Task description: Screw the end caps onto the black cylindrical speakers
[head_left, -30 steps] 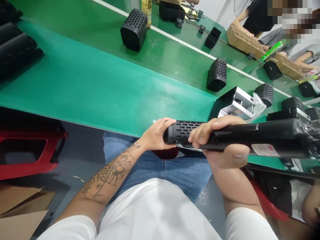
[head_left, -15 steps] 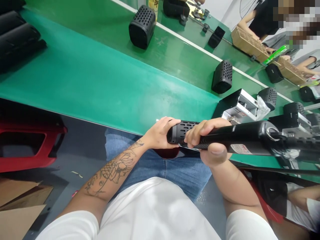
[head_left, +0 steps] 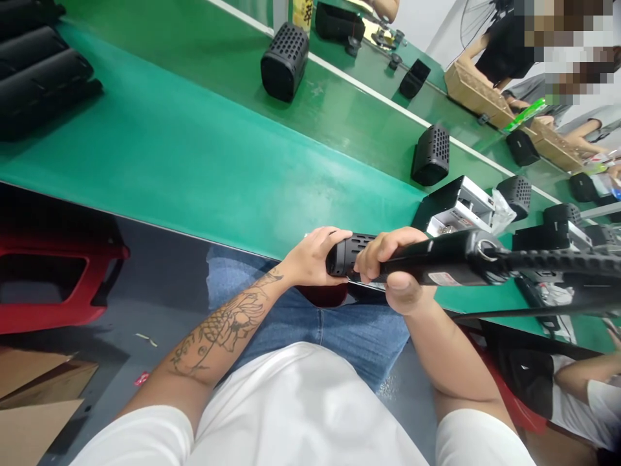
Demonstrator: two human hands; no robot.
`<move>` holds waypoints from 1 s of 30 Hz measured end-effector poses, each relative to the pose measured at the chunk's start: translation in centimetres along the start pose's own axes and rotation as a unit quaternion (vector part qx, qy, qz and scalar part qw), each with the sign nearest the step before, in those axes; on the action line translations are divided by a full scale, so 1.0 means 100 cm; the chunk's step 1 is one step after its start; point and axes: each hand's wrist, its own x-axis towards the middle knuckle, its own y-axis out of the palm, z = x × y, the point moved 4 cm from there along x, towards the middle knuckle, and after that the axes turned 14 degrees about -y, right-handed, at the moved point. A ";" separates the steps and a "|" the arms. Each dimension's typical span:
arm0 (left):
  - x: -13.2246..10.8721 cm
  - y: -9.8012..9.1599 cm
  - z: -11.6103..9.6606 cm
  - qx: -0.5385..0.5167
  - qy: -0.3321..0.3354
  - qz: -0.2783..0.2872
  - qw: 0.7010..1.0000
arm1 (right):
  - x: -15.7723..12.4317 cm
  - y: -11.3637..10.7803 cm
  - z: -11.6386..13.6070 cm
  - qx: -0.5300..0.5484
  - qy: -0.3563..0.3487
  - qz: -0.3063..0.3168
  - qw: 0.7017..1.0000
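Note:
My left hand is closed around the near end of a black speaker housing with slotted holes, held at the table's front edge above my lap. In my right hand is a black electric screwdriver, gripped along its body with the fingers wrapped round it. A hanging ring and a coiled cord join its back end. The tool lies nearly level, its front end turned toward the housing. My right fingers hide the tip and where it meets the housing.
Black perforated housings stand along the green table, with several dark ones stacked at the far left. A black and silver box is just beyond my right hand. Red stools stand below; co-workers sit across and at right.
The screwdriver's back end has swung away from the camera, so the tool looks shorter and its coiled cord shows more. My left hand still holds the housing in nearly the same place.

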 end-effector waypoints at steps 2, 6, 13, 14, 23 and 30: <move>0.000 -0.001 0.002 0.012 -0.012 0.001 1.000 | -0.001 0.002 0.002 -0.008 0.000 -0.011 1.000; -0.020 0.007 -0.012 0.076 -0.015 -0.076 0.994 | 0.009 -0.010 0.025 -0.015 -0.051 -0.073 0.996; -0.134 0.057 -0.064 0.131 -0.077 -0.195 0.969 | 0.028 -0.152 0.073 -0.324 -0.150 -0.320 0.877; -0.146 0.064 -0.067 0.117 -0.055 -0.167 0.977 | 0.027 -0.175 0.072 -0.362 -0.150 -0.348 0.851; -0.104 0.085 -0.089 0.102 0.169 0.176 0.964 | -0.004 -0.266 0.025 -0.415 -0.092 -0.337 0.840; 0.042 0.002 -0.091 0.206 0.145 0.139 0.958 | -0.003 -0.250 0.037 -0.379 -0.092 -0.367 0.844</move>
